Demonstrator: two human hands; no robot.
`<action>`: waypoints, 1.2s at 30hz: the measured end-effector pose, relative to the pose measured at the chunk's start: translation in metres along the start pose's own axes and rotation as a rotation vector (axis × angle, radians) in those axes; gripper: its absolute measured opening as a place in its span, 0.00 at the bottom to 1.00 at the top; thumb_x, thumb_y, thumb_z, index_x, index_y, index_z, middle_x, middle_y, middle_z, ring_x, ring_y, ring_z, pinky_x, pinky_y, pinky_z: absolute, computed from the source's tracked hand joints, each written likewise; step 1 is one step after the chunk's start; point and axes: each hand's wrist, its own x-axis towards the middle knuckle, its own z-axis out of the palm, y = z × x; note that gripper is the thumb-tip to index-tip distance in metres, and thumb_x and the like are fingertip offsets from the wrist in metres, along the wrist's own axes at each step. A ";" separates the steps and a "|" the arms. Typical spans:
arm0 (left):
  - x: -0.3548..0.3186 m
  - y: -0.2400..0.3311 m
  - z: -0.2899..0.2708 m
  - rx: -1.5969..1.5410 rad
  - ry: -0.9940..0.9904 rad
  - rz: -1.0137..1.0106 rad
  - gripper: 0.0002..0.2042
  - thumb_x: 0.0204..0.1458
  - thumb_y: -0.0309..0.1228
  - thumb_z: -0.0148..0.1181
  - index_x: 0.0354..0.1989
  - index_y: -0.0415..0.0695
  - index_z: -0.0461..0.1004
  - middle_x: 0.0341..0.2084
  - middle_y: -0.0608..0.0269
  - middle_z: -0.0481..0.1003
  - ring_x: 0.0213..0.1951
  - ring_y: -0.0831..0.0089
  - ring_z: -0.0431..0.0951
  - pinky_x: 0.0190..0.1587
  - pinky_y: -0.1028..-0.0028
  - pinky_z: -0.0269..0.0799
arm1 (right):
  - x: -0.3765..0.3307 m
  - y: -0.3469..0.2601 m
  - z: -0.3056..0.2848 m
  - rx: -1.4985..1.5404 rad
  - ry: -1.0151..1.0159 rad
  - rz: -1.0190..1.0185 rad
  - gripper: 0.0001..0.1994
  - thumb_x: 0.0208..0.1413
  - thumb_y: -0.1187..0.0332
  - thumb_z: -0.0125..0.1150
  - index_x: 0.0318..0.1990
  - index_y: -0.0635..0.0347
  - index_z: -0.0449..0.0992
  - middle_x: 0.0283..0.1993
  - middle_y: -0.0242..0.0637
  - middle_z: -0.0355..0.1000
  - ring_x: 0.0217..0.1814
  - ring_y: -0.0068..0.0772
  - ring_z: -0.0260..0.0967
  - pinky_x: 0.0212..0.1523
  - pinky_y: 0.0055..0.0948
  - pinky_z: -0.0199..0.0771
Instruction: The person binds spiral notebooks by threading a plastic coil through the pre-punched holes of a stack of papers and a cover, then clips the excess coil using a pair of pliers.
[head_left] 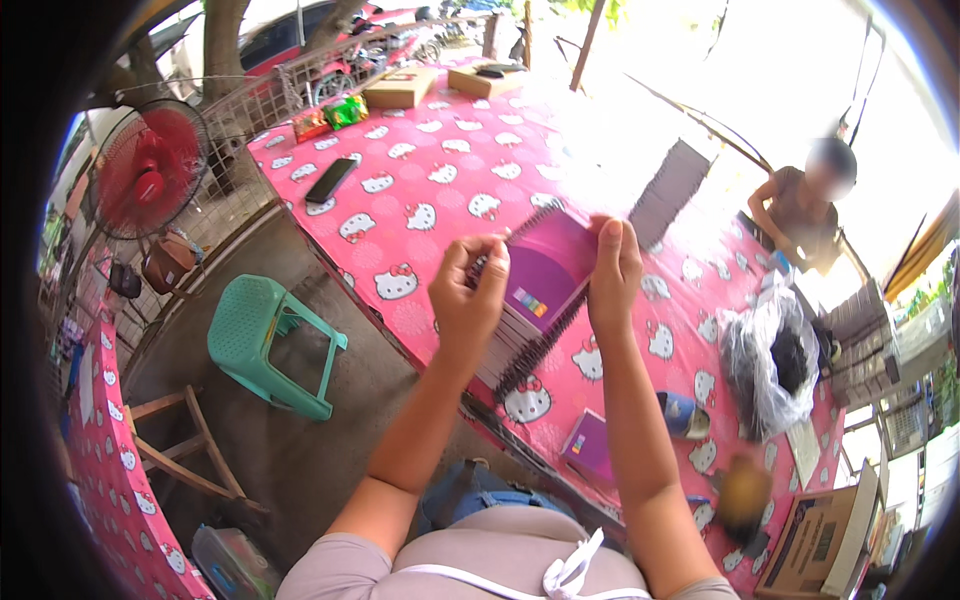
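Note:
A purple printed card or flat packet (548, 268) is held up between my two hands over the table. My left hand (470, 292) is closed at its left edge, thumb against the bent fingers. At the right edge, my right hand (612, 275) pinches it with thumb and fingertips. Beneath it lies a row of grey cards (505, 352) with dark, bristly edges, partly hidden by the purple piece. A similar grey row (672, 192) lies farther off to the right. Close to my right forearm is another purple piece (590, 445).
The table has a pink patterned cover (420, 260). On it are a phone (331, 180), a clear bag with black contents (770, 360) and a cardboard box (815, 540). A person (805, 205) sits at right. A green stool (270, 340) and red fan (150, 170) stand left.

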 end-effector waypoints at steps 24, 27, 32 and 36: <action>-0.177 -0.102 0.131 0.826 -1.300 0.000 0.15 0.42 0.35 0.68 0.39 0.47 0.75 0.37 0.62 0.75 0.46 0.63 0.73 0.50 0.61 0.61 | -0.243 0.068 -0.329 -1.044 0.154 0.367 0.12 0.44 0.71 0.66 0.37 0.61 0.75 0.42 0.45 0.68 0.49 0.47 0.65 0.51 0.41 0.66; -0.175 -0.081 0.123 0.747 -1.150 0.069 0.11 0.42 0.31 0.67 0.34 0.47 0.74 0.33 0.64 0.76 0.42 0.65 0.74 0.48 0.61 0.61 | -0.232 0.073 -0.386 -1.281 0.296 0.437 0.12 0.45 0.68 0.67 0.36 0.61 0.74 0.42 0.44 0.68 0.51 0.47 0.65 0.50 0.41 0.66; -0.197 -0.059 0.096 0.638 -0.968 0.324 0.08 0.44 0.26 0.64 0.32 0.48 0.72 0.26 0.68 0.76 0.36 0.67 0.76 0.48 0.62 0.58 | -0.230 0.101 -0.425 -1.415 0.177 0.712 0.14 0.44 0.64 0.69 0.34 0.61 0.74 0.39 0.44 0.71 0.45 0.47 0.71 0.44 0.40 0.72; -0.215 -0.053 0.099 0.735 -0.823 0.435 0.07 0.45 0.27 0.62 0.33 0.50 0.72 0.30 0.71 0.76 0.40 0.71 0.75 0.56 0.54 0.50 | -0.222 0.111 -0.439 -1.584 -0.096 0.636 0.10 0.50 0.64 0.59 0.32 0.62 0.73 0.35 0.48 0.74 0.36 0.50 0.75 0.36 0.42 0.76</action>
